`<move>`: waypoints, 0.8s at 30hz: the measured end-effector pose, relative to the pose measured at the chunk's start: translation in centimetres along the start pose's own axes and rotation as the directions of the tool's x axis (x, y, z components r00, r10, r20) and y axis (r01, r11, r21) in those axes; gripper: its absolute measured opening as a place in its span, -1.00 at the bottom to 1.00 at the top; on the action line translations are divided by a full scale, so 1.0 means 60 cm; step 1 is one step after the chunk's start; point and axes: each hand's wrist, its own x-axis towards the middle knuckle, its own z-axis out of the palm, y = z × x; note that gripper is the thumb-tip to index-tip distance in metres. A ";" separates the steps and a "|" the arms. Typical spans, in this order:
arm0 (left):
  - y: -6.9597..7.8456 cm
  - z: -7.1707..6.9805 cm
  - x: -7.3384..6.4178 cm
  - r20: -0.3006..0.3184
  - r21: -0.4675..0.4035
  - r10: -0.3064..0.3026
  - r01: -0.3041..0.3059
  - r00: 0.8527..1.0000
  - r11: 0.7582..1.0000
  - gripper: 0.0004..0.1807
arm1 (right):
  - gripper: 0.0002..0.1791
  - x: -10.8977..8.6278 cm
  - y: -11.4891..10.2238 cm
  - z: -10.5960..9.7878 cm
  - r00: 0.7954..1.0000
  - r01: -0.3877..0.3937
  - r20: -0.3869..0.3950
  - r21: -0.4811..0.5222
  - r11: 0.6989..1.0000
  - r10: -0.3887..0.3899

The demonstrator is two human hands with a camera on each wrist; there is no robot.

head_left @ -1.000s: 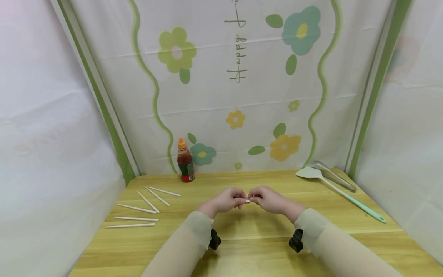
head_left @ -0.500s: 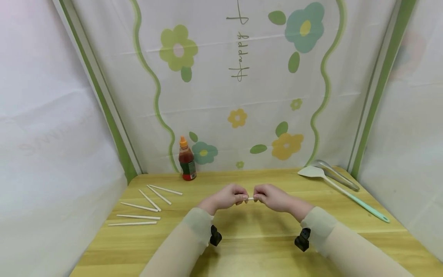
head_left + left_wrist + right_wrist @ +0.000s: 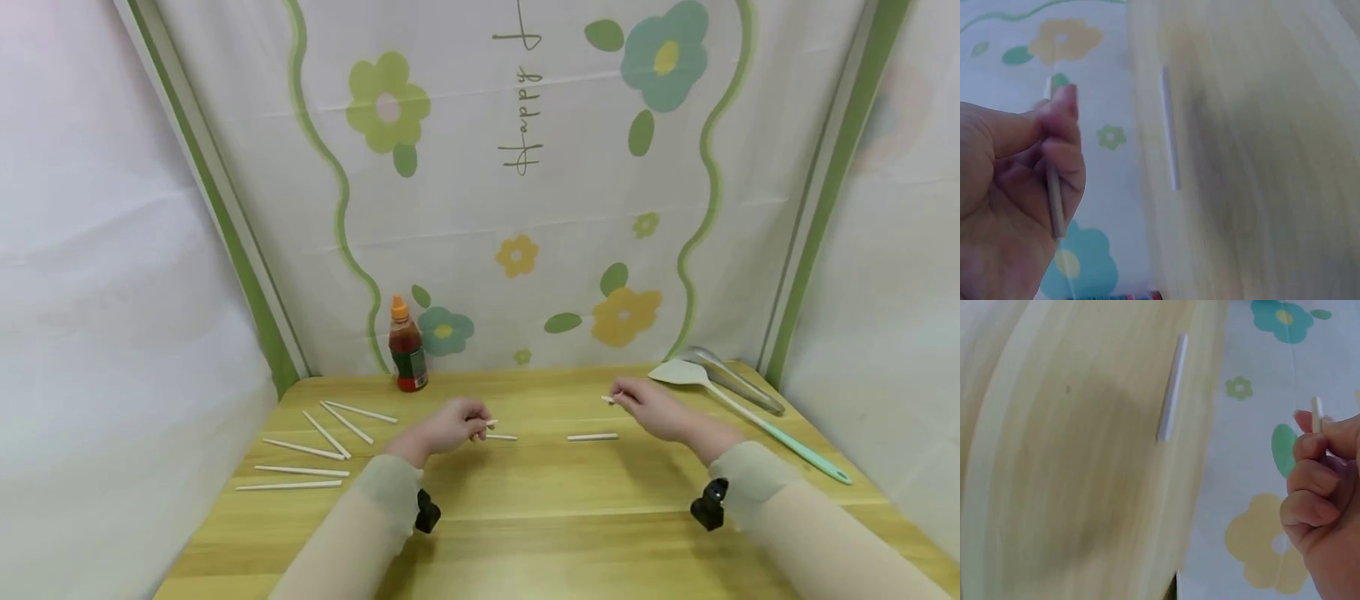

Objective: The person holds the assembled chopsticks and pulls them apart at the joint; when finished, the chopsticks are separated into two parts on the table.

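Observation:
My left hand (image 3: 453,427) pinches a short white stick (image 3: 1055,203) between thumb and fingers; both its ends show in the left wrist view. Out to the right, my right hand (image 3: 651,408) grips another short white stick (image 3: 1317,415), mostly hidden in the fingers. Two more short white sticks rest on the wooden table between the hands. One of these, the left table stick (image 3: 501,437), is partly behind my left hand in the head view. The right table stick (image 3: 592,437) lies just left of and below my right hand.
Several longer, slender white sticks (image 3: 296,485) lie spread on the table's left side. A red sauce bottle (image 3: 407,358) with an orange cap stands at the back. At right lie a pale spatula (image 3: 750,421) and metal tongs (image 3: 750,392). White printed cloth (image 3: 480,208) surrounds the table.
My hands, close together on one white stick earlier, have moved apart, left hand leftward, right hand right and up. Each now holds its own stick, and two short sticks show on the table.

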 end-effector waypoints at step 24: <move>-0.018 0.078 0.044 -0.088 0.484 -0.050 0.087 0.995 0.871 -0.82 | -0.78 0.024 0.006 0.116 0.994 0.034 0.105 -0.181 0.983 -0.015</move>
